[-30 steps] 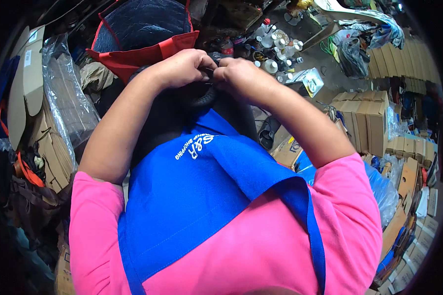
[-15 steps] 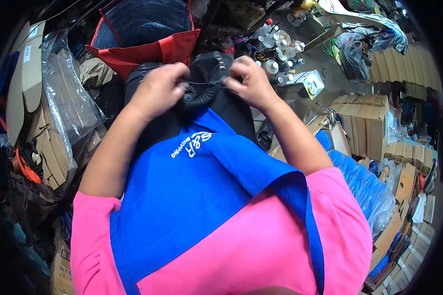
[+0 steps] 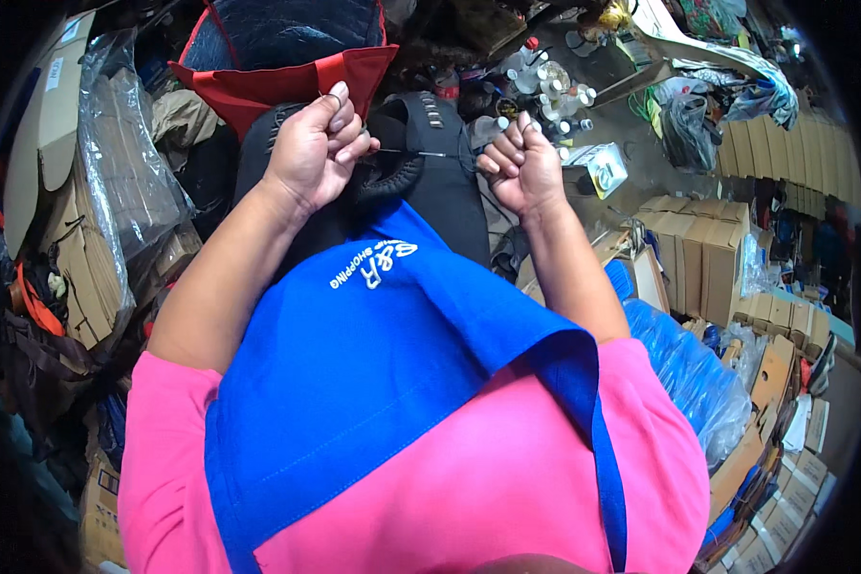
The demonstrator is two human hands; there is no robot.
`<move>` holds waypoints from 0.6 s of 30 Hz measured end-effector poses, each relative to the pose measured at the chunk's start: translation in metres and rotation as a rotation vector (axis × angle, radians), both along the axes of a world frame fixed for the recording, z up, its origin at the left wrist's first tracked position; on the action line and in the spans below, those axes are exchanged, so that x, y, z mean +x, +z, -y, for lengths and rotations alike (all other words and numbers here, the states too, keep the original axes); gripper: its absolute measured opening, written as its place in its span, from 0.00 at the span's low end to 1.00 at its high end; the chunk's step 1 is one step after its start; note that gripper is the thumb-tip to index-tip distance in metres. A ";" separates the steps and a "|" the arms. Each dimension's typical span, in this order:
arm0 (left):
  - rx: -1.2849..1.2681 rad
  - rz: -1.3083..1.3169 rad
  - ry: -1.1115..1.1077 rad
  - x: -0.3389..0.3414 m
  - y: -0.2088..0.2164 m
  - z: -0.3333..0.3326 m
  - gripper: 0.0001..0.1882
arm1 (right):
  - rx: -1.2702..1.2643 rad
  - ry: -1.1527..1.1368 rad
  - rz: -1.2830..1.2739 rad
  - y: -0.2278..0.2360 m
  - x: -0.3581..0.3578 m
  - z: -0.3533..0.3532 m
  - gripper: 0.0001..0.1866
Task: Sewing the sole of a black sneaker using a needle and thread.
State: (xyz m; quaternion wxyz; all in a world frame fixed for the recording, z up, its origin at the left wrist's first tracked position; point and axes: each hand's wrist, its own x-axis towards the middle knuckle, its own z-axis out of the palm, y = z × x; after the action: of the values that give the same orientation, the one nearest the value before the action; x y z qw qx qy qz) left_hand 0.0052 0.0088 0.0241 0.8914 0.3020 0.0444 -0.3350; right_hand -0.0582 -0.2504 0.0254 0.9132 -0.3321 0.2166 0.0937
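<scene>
My left hand (image 3: 323, 148) is closed, palm turned up, with one end of a thin dark cord (image 3: 416, 153) in its fingers. The cord runs taut across to my right hand (image 3: 524, 165), which is also closed on it. Below the cord, between my dark-trousered thighs, rests a black item with a curved, ribbed edge (image 3: 392, 184), which looks like a shoe; much of it is hidden. A blue apron (image 3: 354, 383) covers my lap and belly.
Beyond my knees stands an open red bag (image 3: 292, 91) with a silvery lining. Several bottles (image 3: 545, 91) crowd the floor ahead right. Stacked cardboard boxes (image 3: 703, 249) and blue plastic wrap (image 3: 684, 364) lie to the right. Plastic-wrapped cardboard (image 3: 129, 163) stands at the left.
Both hands have turned palm up and moved apart, my right hand outward to the right. The cord between them is now pulled straight above the black item.
</scene>
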 end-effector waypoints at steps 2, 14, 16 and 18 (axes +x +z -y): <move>0.057 -0.002 -0.055 0.004 -0.003 -0.002 0.20 | 0.063 0.070 0.018 -0.012 -0.008 0.008 0.21; 1.255 1.375 -0.186 -0.013 0.059 -0.048 0.23 | -1.168 0.679 0.439 0.059 0.039 -0.003 0.32; 1.313 1.393 -0.423 -0.035 0.047 -0.015 0.25 | -1.458 0.922 0.589 0.072 0.058 -0.042 0.25; 1.277 1.483 -0.428 -0.035 0.026 -0.004 0.18 | -1.730 1.082 0.608 0.051 0.070 -0.044 0.21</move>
State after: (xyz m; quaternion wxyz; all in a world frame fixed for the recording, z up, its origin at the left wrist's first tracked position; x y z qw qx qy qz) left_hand -0.0301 0.0125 0.0500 0.2856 0.8584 -0.4063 -0.1286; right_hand 0.0122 -0.2064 0.0767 0.2194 -0.9297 -0.2040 0.2143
